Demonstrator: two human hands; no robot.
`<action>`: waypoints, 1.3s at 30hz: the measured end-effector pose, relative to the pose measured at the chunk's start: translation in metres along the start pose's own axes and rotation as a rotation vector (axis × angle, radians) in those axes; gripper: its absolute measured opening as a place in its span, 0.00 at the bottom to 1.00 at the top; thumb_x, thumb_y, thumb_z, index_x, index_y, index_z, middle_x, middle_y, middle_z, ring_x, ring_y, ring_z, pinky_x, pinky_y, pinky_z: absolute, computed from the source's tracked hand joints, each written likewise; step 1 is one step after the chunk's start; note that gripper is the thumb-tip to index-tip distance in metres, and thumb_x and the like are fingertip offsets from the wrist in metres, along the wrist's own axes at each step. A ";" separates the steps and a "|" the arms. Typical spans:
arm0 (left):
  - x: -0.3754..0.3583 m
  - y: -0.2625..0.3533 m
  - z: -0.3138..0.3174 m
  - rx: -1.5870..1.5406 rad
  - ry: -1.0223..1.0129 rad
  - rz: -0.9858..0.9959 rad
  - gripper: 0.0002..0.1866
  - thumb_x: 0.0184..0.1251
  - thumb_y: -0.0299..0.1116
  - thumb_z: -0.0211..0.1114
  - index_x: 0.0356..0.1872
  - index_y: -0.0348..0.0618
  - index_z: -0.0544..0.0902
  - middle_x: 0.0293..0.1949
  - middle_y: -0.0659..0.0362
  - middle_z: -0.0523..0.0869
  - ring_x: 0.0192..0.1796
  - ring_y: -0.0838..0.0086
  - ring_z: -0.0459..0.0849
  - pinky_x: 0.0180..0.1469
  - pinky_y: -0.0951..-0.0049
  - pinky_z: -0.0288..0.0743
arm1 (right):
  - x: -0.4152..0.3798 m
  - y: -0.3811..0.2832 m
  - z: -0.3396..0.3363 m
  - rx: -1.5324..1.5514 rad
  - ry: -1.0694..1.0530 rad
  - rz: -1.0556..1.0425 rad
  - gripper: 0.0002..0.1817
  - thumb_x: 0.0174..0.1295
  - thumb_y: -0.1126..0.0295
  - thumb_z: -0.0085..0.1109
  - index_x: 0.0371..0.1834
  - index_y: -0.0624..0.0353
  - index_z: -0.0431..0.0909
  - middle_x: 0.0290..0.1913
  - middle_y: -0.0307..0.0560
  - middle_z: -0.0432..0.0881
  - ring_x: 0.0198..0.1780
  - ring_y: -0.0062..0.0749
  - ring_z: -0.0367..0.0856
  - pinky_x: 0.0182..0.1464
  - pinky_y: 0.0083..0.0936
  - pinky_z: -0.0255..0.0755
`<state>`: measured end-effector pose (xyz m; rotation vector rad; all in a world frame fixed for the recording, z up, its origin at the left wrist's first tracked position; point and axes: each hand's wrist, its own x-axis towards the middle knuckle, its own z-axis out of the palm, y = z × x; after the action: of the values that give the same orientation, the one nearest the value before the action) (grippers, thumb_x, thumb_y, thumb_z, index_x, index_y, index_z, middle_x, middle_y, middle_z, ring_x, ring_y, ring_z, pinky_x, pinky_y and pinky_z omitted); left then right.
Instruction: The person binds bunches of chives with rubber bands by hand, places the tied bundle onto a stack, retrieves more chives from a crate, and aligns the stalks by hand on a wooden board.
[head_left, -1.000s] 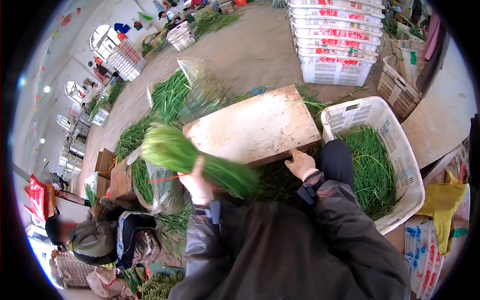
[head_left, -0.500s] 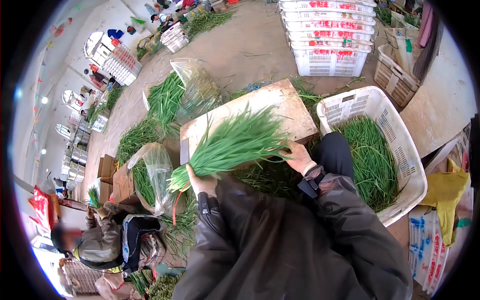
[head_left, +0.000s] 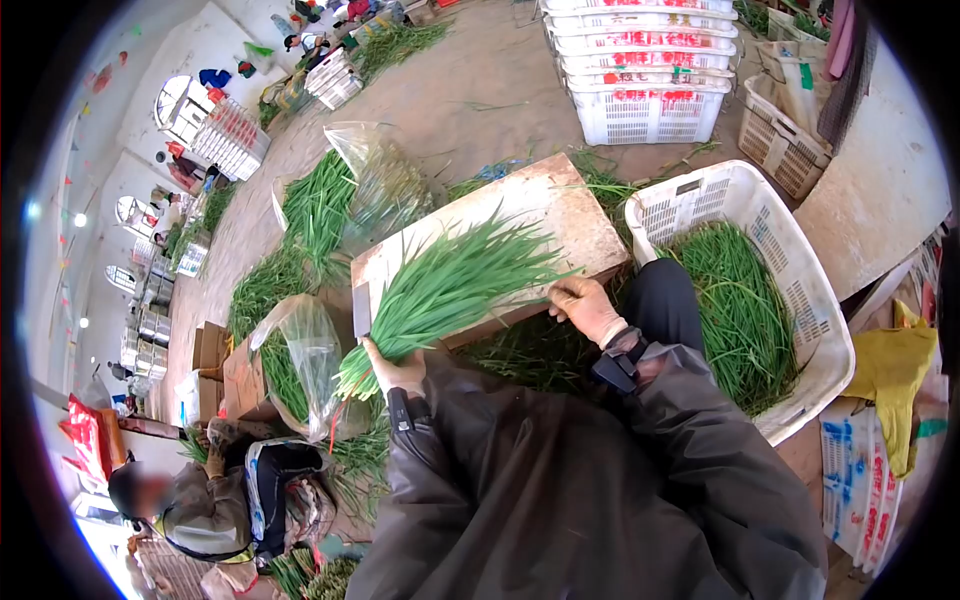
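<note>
My left hand (head_left: 395, 372) is closed around the pale cut ends of a bunch of green chives (head_left: 450, 285). The leaves fan out to the upper right, over a worn board (head_left: 575, 215). A thin red tie (head_left: 334, 425) hangs down by the bunch's base, beside my left hand. Near the leaf tips, my right hand (head_left: 588, 310) is pinched closed, apart from the main bunch. A thin leaf seems to run from the bunch to its fingertips.
At my right stands a white crate (head_left: 840, 370) holding loose chives. Stacked white crates (head_left: 645, 115) rise beyond the board. Clear plastic bags (head_left: 320, 350) with chives stand left of it. A seated person (head_left: 205, 500) handles greens at lower left.
My right hand has drawn slightly away from the leaf tips, its fingers now pinched. The bunch stays in my left hand. The person at lower left has lowered their greens.
</note>
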<state>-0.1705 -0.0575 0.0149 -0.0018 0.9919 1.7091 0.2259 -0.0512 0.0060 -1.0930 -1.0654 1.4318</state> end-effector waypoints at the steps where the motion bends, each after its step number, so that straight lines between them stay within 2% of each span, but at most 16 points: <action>1: -0.003 -0.001 0.002 0.014 -0.002 0.012 0.37 0.61 0.68 0.72 0.64 0.57 0.81 0.64 0.65 0.84 0.63 0.62 0.81 0.54 0.54 0.82 | -0.003 -0.002 0.004 -0.039 -0.060 0.013 0.12 0.74 0.66 0.63 0.48 0.67 0.84 0.32 0.43 0.87 0.30 0.22 0.84 0.34 0.22 0.78; 4: -0.022 -0.005 0.022 -0.038 0.014 0.048 0.37 0.74 0.64 0.60 0.75 0.52 0.72 0.75 0.59 0.74 0.75 0.58 0.69 0.74 0.45 0.65 | -0.011 -0.004 0.020 -0.079 -0.243 0.111 0.14 0.75 0.62 0.63 0.49 0.64 0.84 0.31 0.41 0.86 0.30 0.23 0.84 0.33 0.22 0.79; 8: -0.032 -0.012 0.032 -0.039 0.027 0.039 0.37 0.78 0.62 0.56 0.77 0.48 0.70 0.77 0.56 0.72 0.77 0.56 0.68 0.77 0.45 0.60 | -0.019 0.000 0.039 -0.127 -0.400 0.191 0.16 0.73 0.57 0.67 0.49 0.60 0.85 0.31 0.36 0.84 0.28 0.20 0.82 0.28 0.21 0.76; 11: -0.003 -0.016 0.005 -0.017 -0.087 0.008 0.39 0.56 0.68 0.76 0.64 0.59 0.81 0.64 0.65 0.83 0.62 0.63 0.82 0.55 0.55 0.81 | -0.021 0.004 0.046 -0.127 -0.335 0.114 0.13 0.73 0.60 0.67 0.45 0.61 0.86 0.30 0.35 0.83 0.27 0.17 0.81 0.27 0.20 0.74; 14: -0.001 -0.016 0.004 0.003 -0.114 -0.007 0.38 0.56 0.68 0.76 0.63 0.58 0.81 0.62 0.66 0.85 0.61 0.63 0.83 0.56 0.55 0.81 | -0.021 -0.006 0.043 -0.132 -0.186 -0.070 0.11 0.73 0.64 0.67 0.43 0.63 0.86 0.26 0.37 0.82 0.25 0.17 0.80 0.26 0.20 0.72; 15: -0.003 -0.017 0.005 -0.002 -0.115 -0.010 0.38 0.56 0.68 0.76 0.63 0.58 0.81 0.61 0.66 0.85 0.60 0.63 0.83 0.56 0.55 0.81 | -0.020 -0.012 0.039 -0.120 -0.181 -0.043 0.14 0.71 0.62 0.68 0.46 0.64 0.87 0.30 0.37 0.86 0.27 0.18 0.80 0.33 0.21 0.75; 18: -0.007 -0.019 0.009 -0.005 -0.099 0.006 0.37 0.57 0.66 0.77 0.62 0.57 0.82 0.61 0.65 0.85 0.60 0.63 0.83 0.57 0.55 0.81 | -0.013 -0.003 0.035 -0.043 -0.094 -0.088 0.15 0.69 0.58 0.72 0.44 0.61 0.87 0.30 0.34 0.84 0.29 0.17 0.76 0.35 0.21 0.73; 21: -0.011 -0.022 0.014 -0.012 -0.093 0.012 0.37 0.58 0.65 0.77 0.63 0.56 0.81 0.62 0.64 0.85 0.61 0.62 0.83 0.59 0.53 0.80 | -0.007 0.003 0.036 -0.152 -0.065 -0.187 0.17 0.67 0.57 0.74 0.41 0.61 0.86 0.28 0.34 0.83 0.27 0.17 0.74 0.35 0.22 0.73; 25: -0.017 -0.025 0.021 0.003 -0.094 0.025 0.38 0.59 0.62 0.78 0.65 0.54 0.80 0.64 0.61 0.83 0.64 0.60 0.81 0.65 0.50 0.77 | -0.015 -0.019 0.034 -0.227 -0.050 -0.210 0.19 0.64 0.55 0.75 0.34 0.62 0.85 0.24 0.38 0.80 0.28 0.19 0.72 0.36 0.22 0.72; 28: -0.019 -0.028 0.023 0.000 -0.103 0.040 0.38 0.61 0.60 0.77 0.67 0.51 0.79 0.65 0.60 0.82 0.65 0.59 0.81 0.66 0.49 0.77 | -0.017 -0.024 0.030 -0.349 -0.028 -0.257 0.19 0.65 0.54 0.74 0.34 0.62 0.86 0.25 0.44 0.82 0.28 0.25 0.78 0.37 0.25 0.74; 31: -0.021 -0.029 0.024 -0.025 -0.118 0.035 0.36 0.65 0.59 0.74 0.67 0.49 0.78 0.65 0.60 0.83 0.65 0.59 0.81 0.66 0.49 0.77 | -0.009 -0.014 0.042 -0.270 0.060 -0.453 0.21 0.66 0.51 0.73 0.35 0.61 0.87 0.28 0.49 0.86 0.31 0.36 0.85 0.37 0.31 0.77; 32: -0.023 -0.029 0.022 -0.021 -0.186 0.054 0.34 0.67 0.59 0.73 0.67 0.50 0.79 0.64 0.60 0.83 0.65 0.59 0.81 0.66 0.49 0.77 | -0.013 -0.014 0.032 -0.496 -0.066 -0.268 0.19 0.68 0.50 0.68 0.36 0.57 0.88 0.33 0.49 0.88 0.37 0.44 0.88 0.40 0.39 0.79; 34: -0.031 -0.029 0.025 -0.015 -0.326 0.094 0.32 0.70 0.60 0.70 0.65 0.51 0.79 0.64 0.60 0.84 0.64 0.60 0.81 0.66 0.49 0.77 | -0.012 -0.006 0.029 -0.718 -0.054 -0.453 0.16 0.68 0.52 0.66 0.37 0.54 0.89 0.34 0.47 0.89 0.38 0.45 0.88 0.42 0.41 0.79; 36: -0.046 -0.031 0.036 -0.018 -0.236 0.175 0.36 0.72 0.64 0.65 0.69 0.49 0.76 0.66 0.58 0.82 0.67 0.59 0.79 0.68 0.50 0.74 | -0.009 0.007 0.027 -0.890 -0.053 -0.599 0.13 0.67 0.54 0.62 0.38 0.49 0.89 0.37 0.43 0.89 0.40 0.48 0.87 0.43 0.45 0.80; 38: -0.054 -0.030 0.039 -0.031 -0.134 0.198 0.37 0.72 0.69 0.60 0.71 0.53 0.76 0.68 0.59 0.81 0.68 0.60 0.78 0.68 0.51 0.73 | -0.010 0.004 0.023 -1.015 -0.126 -0.566 0.13 0.67 0.54 0.62 0.37 0.48 0.88 0.36 0.43 0.89 0.40 0.48 0.87 0.43 0.45 0.80; 39: -0.054 -0.028 0.034 -0.043 -0.170 0.154 0.36 0.72 0.68 0.60 0.70 0.55 0.77 0.68 0.60 0.81 0.68 0.61 0.78 0.68 0.52 0.74 | -0.011 0.004 0.022 -1.077 -0.166 -0.551 0.12 0.66 0.54 0.61 0.36 0.48 0.88 0.36 0.43 0.89 0.41 0.48 0.87 0.43 0.44 0.80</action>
<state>-0.1114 -0.0781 0.0453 0.1930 0.8464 1.8377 0.2044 -0.0637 0.0073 -1.2303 -2.1664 0.4461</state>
